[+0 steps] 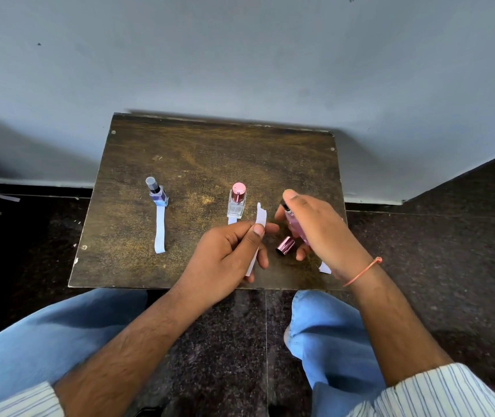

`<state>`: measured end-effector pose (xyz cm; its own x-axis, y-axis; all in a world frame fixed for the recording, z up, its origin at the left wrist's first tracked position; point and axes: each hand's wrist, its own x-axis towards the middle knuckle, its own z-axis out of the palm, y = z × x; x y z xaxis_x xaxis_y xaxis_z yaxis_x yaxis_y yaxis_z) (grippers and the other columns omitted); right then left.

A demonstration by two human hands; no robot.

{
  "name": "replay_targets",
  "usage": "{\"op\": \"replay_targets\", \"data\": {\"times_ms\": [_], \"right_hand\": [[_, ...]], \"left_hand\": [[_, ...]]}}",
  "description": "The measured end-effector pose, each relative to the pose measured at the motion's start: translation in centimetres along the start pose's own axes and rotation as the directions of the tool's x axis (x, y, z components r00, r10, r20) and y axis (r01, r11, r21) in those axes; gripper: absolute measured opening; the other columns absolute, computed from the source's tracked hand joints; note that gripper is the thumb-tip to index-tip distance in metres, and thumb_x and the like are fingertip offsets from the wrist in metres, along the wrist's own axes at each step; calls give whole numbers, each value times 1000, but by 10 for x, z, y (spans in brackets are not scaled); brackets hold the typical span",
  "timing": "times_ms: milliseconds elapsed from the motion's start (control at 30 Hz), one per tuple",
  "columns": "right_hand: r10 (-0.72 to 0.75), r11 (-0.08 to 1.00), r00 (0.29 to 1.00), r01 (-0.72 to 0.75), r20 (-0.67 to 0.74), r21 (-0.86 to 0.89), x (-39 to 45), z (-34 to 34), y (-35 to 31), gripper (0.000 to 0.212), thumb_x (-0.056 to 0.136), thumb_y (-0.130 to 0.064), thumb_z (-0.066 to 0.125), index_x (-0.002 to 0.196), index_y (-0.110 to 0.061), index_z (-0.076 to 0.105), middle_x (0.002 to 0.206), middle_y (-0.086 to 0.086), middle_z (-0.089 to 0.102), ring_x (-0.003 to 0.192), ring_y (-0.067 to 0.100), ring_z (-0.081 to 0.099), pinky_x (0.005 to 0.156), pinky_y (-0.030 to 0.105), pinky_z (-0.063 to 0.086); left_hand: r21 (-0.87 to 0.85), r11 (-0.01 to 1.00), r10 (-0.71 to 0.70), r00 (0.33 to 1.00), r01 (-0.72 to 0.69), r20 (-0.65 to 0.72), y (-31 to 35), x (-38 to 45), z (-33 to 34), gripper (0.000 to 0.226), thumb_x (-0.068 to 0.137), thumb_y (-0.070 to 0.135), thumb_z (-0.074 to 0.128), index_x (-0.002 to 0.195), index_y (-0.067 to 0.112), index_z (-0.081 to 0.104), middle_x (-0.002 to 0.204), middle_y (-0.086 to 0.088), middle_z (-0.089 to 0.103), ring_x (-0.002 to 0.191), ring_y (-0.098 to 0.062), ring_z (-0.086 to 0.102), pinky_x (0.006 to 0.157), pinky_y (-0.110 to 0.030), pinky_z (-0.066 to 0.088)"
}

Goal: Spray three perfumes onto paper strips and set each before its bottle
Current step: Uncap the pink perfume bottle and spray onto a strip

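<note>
My left hand (pixel 228 254) pinches a white paper strip (pixel 260 218) upright over the table's front middle. My right hand (pixel 321 233) grips a pink perfume bottle (pixel 296 227), its forefinger on the sprayer, nozzle towards the strip. The bottle's pink metallic cap (pixel 284 245) lies on the table below. A purple bottle with a grey cap (pixel 157 192) stands at the left with a strip (pixel 160 231) lying before it. A clear bottle with a pink cap (pixel 236 201) stands in the middle; a strip end (pixel 232 220) shows before it, mostly hidden by my left hand.
The small dark wooden table (pixel 210 152) stands against a grey wall. Another white paper piece (pixel 324 267) lies near the front right edge, partly under my right wrist. My knees in blue jeans sit just below the table's front edge, over dark speckled floor.
</note>
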<state>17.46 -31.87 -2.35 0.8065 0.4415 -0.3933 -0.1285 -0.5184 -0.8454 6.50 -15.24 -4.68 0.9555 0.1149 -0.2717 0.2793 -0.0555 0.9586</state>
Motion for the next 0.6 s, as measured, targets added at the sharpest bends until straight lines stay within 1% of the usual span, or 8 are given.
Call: {"op": "replay_targets", "data": {"times_ms": [33, 67, 133, 200, 267, 367, 533, 600], "right_hand": [[-46, 993, 999, 43, -27, -111, 0, 2, 1, 51, 107, -68, 43, 73, -35, 62, 63, -14, 54, 54, 6, 54, 55, 46, 55], [-83, 982, 995, 73, -52, -172, -1, 4, 2, 54, 105, -70, 42, 70, -32, 58, 64, -10, 53, 54, 7, 53, 57, 46, 54], [-141, 972, 985, 118, -100, -202, -2, 7, 1, 62, 99, -74, 42, 75, -18, 55, 67, 4, 51, 59, 9, 50, 62, 45, 49], [-190, 967, 973, 161, -133, -199, -3, 9, -1, 67, 96, -71, 42, 79, -8, 57, 72, 15, 53, 62, 10, 47, 63, 43, 44], [-224, 962, 962, 194, -153, -192, -3, 10, -3, 67, 96, -67, 43, 79, -4, 58, 66, 11, 47, 61, 9, 44, 61, 39, 39], [-253, 956, 953, 219, -169, -197, -4, 10, -3, 63, 96, -63, 45, 77, -4, 57, 63, -6, 41, 62, 6, 41, 59, 28, 33], [-268, 951, 952, 237, -148, -197, -4, 11, -2, 58, 96, -59, 47, 76, -6, 57, 63, -6, 44, 62, 5, 42, 60, 28, 35], [-279, 947, 951, 248, -137, -205, -4, 11, -1, 58, 97, -60, 47, 76, -6, 57, 63, -2, 45, 62, 5, 42, 59, 27, 35]], "left_hand": [[3, 1000, 0, 1000, 0, 1, 0, 0, 0, 31, 114, 29, 48, 121, 22, 77, 72, 1, 74, 50, -21, 62, 52, -28, 52], [8, 1000, 2, 1000, -2, 2, 0, 0, 0, 31, 115, 28, 47, 119, 22, 77, 72, 1, 75, 50, -21, 62, 51, -27, 52], [20, 1000, 7, 1000, -7, 6, 1, 0, 0, 31, 115, 28, 46, 117, 23, 77, 73, 2, 75, 49, -20, 62, 49, -26, 50], [26, 1000, 12, 1000, -12, 17, 1, 0, 0, 31, 115, 28, 45, 117, 23, 76, 73, 3, 74, 49, -18, 62, 48, -26, 50], [34, 999, 15, 999, -16, 32, 0, 0, 1, 31, 115, 28, 45, 117, 23, 75, 74, 4, 74, 49, -18, 63, 48, -27, 50], [43, 999, 24, 999, -26, 45, 0, 0, 0, 30, 115, 29, 44, 117, 23, 74, 75, 4, 75, 50, -19, 63, 49, -28, 51], [38, 999, 27, 999, -28, 44, -1, 2, 0, 30, 114, 32, 44, 115, 27, 74, 77, 2, 76, 52, -23, 65, 50, -29, 52], [38, 999, 28, 999, -29, 43, -2, 1, -1, 30, 114, 32, 44, 116, 27, 74, 78, 2, 76, 52, -24, 65, 51, -29, 52]]}}
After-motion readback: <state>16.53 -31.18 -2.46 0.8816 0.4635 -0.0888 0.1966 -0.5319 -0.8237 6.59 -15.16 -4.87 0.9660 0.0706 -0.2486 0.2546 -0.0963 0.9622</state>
